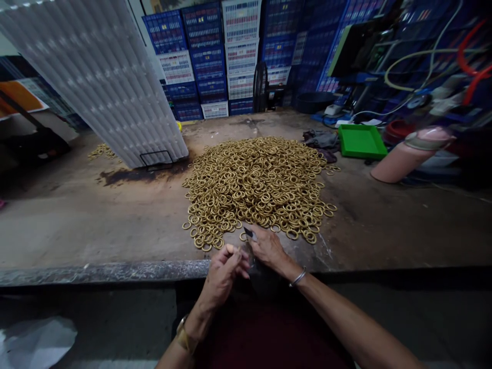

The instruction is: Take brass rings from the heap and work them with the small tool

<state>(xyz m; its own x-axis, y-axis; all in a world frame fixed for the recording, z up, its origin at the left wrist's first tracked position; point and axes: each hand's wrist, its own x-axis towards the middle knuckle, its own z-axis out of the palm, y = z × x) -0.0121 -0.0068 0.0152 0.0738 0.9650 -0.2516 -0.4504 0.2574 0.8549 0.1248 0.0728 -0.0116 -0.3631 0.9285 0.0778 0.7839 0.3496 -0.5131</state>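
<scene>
My left hand (226,267) is closed in a pinch at the table's front edge. Between its thumb and fingertips shows a small, blurred yellowish edge that looks like one of the rings. Just to its right, my right hand (270,249) is closed around a knife-like tool, whose short dark blade (249,233) points up and left toward the rings. Most of this tool is hidden by the fingers. Beyond both hands spreads a large heap of brass-coloured rings (257,184), with some lying loose along its near side.
Tall white corrugated sheets (100,77) stand at the left in a black wire holder (156,160). To the right are a green tray (362,141), a dark cloth (322,139) and a pink bottle (407,156). Blue and white crates (242,56) are stacked behind the worktable (96,220).
</scene>
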